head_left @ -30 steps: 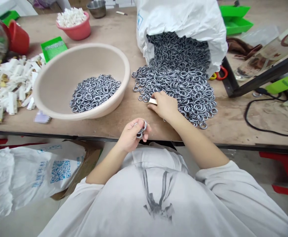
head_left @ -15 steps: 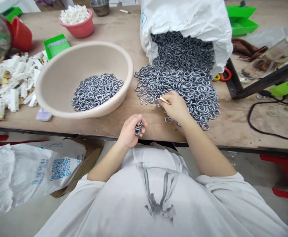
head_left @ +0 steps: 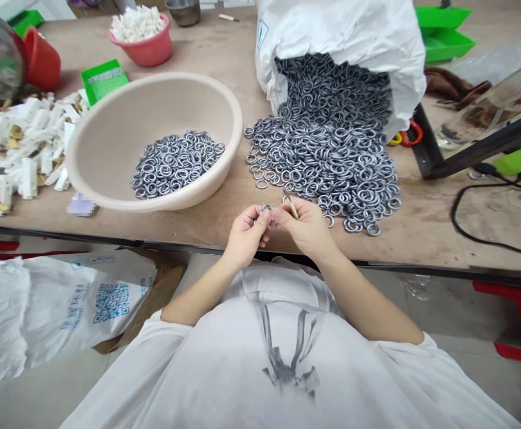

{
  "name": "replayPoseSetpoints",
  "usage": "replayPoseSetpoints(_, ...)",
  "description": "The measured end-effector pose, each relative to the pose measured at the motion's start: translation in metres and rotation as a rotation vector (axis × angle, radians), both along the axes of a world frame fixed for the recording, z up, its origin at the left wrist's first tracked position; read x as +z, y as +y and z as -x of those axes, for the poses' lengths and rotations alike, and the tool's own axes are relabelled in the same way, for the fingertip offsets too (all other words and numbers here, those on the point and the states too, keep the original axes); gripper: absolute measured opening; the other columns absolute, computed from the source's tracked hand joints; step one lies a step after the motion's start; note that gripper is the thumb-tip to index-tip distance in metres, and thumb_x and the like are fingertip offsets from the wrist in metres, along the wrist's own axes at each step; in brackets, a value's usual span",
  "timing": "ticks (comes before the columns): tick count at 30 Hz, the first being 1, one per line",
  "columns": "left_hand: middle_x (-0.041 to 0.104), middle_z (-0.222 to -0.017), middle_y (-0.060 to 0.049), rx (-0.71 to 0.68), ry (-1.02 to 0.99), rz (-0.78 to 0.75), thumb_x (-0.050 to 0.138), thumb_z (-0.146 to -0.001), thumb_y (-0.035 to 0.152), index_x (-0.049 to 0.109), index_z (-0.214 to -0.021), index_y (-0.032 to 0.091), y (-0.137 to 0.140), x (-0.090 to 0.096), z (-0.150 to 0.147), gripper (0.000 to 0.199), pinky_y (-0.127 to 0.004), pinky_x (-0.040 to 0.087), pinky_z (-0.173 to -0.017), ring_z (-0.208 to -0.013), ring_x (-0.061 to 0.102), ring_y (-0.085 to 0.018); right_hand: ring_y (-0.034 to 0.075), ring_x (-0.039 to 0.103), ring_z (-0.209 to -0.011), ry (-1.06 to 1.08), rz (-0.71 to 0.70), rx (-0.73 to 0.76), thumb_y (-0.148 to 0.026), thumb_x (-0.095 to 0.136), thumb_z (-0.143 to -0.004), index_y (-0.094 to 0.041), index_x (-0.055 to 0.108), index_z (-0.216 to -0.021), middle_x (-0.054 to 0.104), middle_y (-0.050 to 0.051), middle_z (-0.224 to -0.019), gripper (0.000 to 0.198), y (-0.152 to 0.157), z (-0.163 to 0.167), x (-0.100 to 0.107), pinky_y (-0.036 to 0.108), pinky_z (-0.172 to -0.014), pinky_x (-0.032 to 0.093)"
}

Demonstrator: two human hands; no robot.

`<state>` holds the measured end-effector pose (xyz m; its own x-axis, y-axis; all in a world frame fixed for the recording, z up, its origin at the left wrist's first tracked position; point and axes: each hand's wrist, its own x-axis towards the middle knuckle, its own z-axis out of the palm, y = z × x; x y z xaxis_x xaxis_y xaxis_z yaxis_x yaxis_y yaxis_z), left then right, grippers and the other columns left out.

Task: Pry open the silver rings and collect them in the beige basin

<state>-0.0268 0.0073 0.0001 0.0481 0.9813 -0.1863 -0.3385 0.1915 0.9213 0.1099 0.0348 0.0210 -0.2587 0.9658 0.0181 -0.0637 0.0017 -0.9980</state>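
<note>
My left hand (head_left: 245, 234) is closed on several grey rings (head_left: 265, 207), mostly hidden by its fingers. Against it, at the table's front edge, my right hand (head_left: 308, 227) has its fingertips at the rings. A thin pale stick (head_left: 293, 208) is gripped in my right hand and points up and away; its kind I cannot make out. Just beyond my hands spreads a heap of loose grey rings (head_left: 331, 158), spilling from a white sack (head_left: 340, 30) on its side. To the left, a wide beige basin (head_left: 153, 95) holds more such rings.
White plastic pieces (head_left: 28, 143) lie piled at the left. Behind the basin are a green tray (head_left: 103, 81) and a pink bowl (head_left: 153, 50) of white parts. A dark metal frame (head_left: 479, 146) and a black cable (head_left: 454, 214) occupy the right.
My right hand has come back from the ring heap, toward me and to the left, and now meets my left hand. The left hand has shifted slightly right and stays closed on rings.
</note>
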Motion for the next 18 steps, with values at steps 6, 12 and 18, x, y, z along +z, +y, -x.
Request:
replayPoseSetpoints(6,0.045,-0.058,0.009,-0.054,-0.084,0.029,0.068,-0.08,0.06,0.047,-0.077,0.02,-0.004,0.006,-0.003,0.045,-0.017,0.027,-0.035,-0.04,0.037,-0.004,0.015,0.057,-0.052,0.041,0.055,0.063,-0.067,0.079,-0.068,-0.023,0.052,-0.071,0.057,-0.005,-0.058,0.051,-0.011,0.009,0.002,0.029,-0.052,0.046)
replayPoseSetpoints(12,0.043,-0.059,0.008,-0.104,-0.097,0.063,0.068,-0.08,0.06,0.044,-0.074,0.02,-0.007,0.013,-0.002,0.047,-0.016,0.026,-0.037,-0.042,0.036,-0.003,0.012,0.052,-0.06,-0.06,-0.102,-0.078,-0.069,0.07,-0.077,-0.022,0.056,-0.075,0.055,-0.004,-0.063,0.049,-0.002,0.004,0.0,0.028,-0.061,0.043)
replayPoseSetpoints(18,0.043,-0.057,0.008,-0.005,-0.189,0.121,0.07,-0.078,0.058,0.047,-0.076,0.02,-0.011,0.021,-0.007,0.045,-0.017,0.026,-0.037,-0.041,0.037,-0.005,0.014,0.056,-0.064,-0.421,-0.466,-0.024,-0.059,0.051,-0.097,-0.021,0.062,-0.075,0.065,0.001,-0.068,0.045,-0.017,-0.006,0.0,0.029,-0.062,0.037)
